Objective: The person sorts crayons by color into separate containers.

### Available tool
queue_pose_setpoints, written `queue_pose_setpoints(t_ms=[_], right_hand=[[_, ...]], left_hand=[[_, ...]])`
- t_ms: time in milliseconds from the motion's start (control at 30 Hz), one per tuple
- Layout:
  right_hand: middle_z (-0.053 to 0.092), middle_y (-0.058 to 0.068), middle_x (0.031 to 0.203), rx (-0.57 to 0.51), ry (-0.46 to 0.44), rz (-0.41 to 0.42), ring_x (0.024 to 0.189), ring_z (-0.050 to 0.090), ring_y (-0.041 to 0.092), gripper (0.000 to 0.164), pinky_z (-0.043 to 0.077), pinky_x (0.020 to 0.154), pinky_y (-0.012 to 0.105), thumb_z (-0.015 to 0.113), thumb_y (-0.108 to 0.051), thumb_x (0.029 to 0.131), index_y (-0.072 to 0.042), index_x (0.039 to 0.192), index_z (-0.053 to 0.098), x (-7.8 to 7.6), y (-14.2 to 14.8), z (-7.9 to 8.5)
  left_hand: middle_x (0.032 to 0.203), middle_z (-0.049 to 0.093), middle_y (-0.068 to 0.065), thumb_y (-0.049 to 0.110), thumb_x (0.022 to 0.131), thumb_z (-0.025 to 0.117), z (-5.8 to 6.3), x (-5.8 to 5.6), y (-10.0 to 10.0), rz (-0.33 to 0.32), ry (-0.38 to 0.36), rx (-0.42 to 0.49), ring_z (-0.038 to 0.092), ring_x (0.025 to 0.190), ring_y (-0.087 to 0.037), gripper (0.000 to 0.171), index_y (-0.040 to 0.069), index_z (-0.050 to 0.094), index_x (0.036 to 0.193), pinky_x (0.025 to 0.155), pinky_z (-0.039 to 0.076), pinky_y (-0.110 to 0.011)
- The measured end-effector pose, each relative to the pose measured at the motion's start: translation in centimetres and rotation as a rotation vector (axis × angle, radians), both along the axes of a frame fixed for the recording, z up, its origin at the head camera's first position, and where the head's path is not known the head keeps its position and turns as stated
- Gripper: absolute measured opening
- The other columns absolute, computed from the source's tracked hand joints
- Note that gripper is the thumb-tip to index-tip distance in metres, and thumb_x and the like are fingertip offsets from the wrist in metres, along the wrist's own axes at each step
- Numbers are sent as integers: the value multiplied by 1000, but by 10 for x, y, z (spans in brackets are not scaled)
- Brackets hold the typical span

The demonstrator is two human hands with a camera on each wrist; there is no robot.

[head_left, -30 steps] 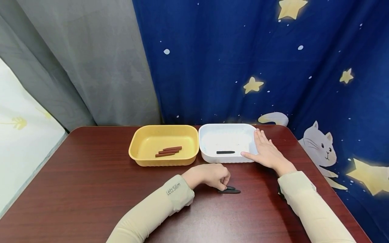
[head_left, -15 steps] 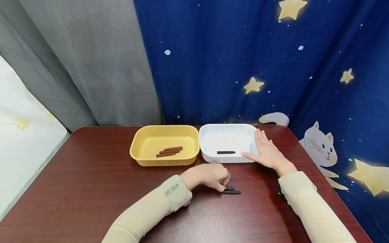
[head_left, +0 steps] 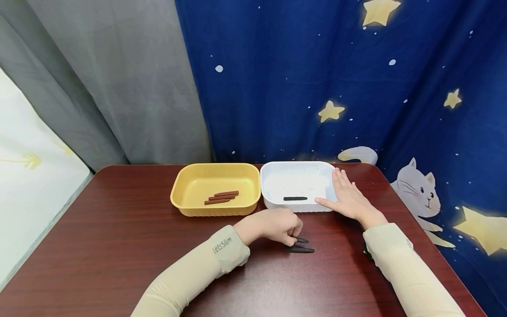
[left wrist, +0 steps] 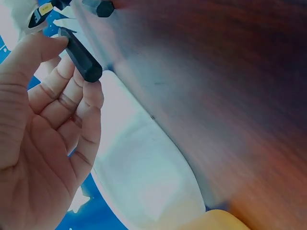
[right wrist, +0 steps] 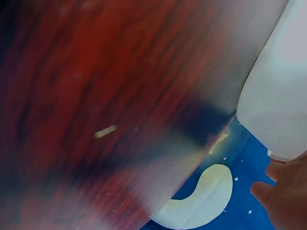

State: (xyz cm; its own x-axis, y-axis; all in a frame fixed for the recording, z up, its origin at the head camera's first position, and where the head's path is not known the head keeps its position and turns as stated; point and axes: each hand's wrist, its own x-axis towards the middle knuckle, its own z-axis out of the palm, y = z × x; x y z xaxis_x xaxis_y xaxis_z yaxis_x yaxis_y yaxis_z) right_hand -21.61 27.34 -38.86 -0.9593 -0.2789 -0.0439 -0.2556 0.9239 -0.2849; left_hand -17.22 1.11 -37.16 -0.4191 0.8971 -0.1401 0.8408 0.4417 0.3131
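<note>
My left hand (head_left: 273,225) pinches a black crayon (left wrist: 82,56) between thumb and fingertips, just above the table. Its six-sided body and blunt end show in the left wrist view; its tip pokes out past my fingers in the head view. Right below it, a second black crayon (head_left: 301,249) lies on the table. My right hand (head_left: 350,199) rests on the right rim of the white basket (head_left: 273,204), fingers spread and thumb along the front rim. Inside that basket lies one black crayon (head_left: 295,198).
A yellow basket (head_left: 178,193) stands against the white one's left side, holding several reddish-brown crayons (head_left: 225,193). Both baskets sit near the far edge of the brown table (head_left: 130,229). Behind that edge hang grey and blue curtains (head_left: 277,88).
My left hand has risen slightly away from me with the pinched crayon, opening a gap between it and the one on the table. My right hand has stayed on the white basket's rim.
</note>
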Motion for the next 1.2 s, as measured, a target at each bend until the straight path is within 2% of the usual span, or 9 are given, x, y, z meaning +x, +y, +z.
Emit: queue_pose_setpoints(t_ms=[200, 367, 600, 833, 1200], right_hand=[[-1, 26, 165, -19, -3, 5, 154, -3, 41, 119, 11, 118, 68, 52, -74, 87, 7, 156, 0, 0, 0, 0], [-5, 23, 166, -5, -12, 1, 154, -5, 40, 119, 10, 119, 67, 50, -76, 87, 6, 156, -1, -2, 0, 0], [-5, 23, 166, -19, -27, -2, 154, -5, 41, 119, 9, 118, 68, 51, -75, 87, 5, 156, -3, -1, 1, 0], [-5, 23, 166, -28, -24, -3, 154, -5, 41, 119, 9, 118, 69, 51, -75, 87, 5, 156, -2, 1, 2, 0], [-3, 23, 166, -23, -4, -2, 154, -3, 41, 118, 11, 117, 69, 52, -74, 87, 5, 157, 0, 0, 2, 0]], left_hand=[[59, 51, 12, 17, 84, 70, 6, -2, 2, 0, 51, 1, 43, 55, 1, 8, 15, 64, 78, 51, 32, -12], [59, 48, 11, 16, 85, 69, 13, -5, 3, 4, 51, 16, 41, 56, 0, 11, 14, 61, 77, 53, 32, -13], [60, 45, 11, 17, 86, 69, 23, -12, 3, 15, 100, 18, 41, 58, -2, 13, 13, 61, 77, 57, 32, -13], [61, 46, 11, 17, 85, 70, 37, -23, 5, 44, 173, 10, 44, 61, -5, 11, 12, 63, 77, 56, 33, -16], [67, 54, 9, 17, 87, 69, 56, -49, 1, 91, 219, 53, 50, 64, -8, 8, 11, 67, 81, 59, 37, -18]])
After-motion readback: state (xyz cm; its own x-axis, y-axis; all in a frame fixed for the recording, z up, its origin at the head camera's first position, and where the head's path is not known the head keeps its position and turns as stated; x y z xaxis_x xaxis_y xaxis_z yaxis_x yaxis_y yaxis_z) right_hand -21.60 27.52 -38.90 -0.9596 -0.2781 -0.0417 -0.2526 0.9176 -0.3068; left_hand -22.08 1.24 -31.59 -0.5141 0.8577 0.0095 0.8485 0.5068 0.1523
